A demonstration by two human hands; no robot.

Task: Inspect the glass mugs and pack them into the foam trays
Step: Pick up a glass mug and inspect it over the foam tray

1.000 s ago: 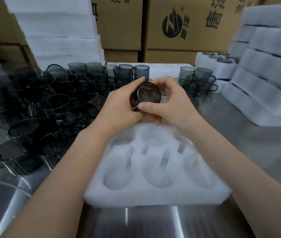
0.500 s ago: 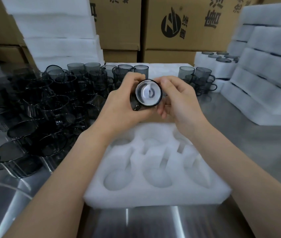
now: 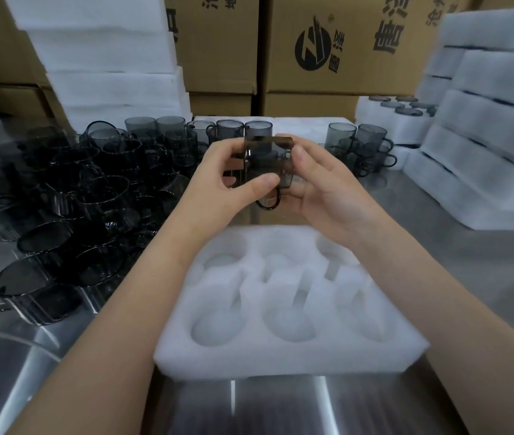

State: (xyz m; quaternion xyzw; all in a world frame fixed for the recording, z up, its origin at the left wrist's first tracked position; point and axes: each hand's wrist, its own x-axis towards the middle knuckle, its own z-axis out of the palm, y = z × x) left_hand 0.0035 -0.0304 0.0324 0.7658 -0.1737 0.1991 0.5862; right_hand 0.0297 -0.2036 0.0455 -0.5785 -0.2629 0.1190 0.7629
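Note:
A smoky grey glass mug (image 3: 266,158) is held in the air above the far edge of a white foam tray (image 3: 287,353), turned side-on with its handle pointing down. My left hand (image 3: 221,180) grips its left side, thumb across the front. Its right side is held by my right hand (image 3: 321,186), fingers curled around it. The tray lies on the steel table and all its round pockets are bare. A large crowd of the same grey mugs (image 3: 70,196) stands at the left, and a smaller group of mugs (image 3: 359,146) stands at the back right.
Stacks of white foam trays (image 3: 485,127) rise along the right, with a filled foam tray (image 3: 384,114) behind. A tall foam stack (image 3: 105,64) and cardboard boxes (image 3: 337,48) form the back wall. Bare steel table (image 3: 469,277) lies right of the tray.
The mug has been rotated between my hands: earlier its round end faced me, now its side faces me with the handle down. Both hands stayed above the tray's far edge.

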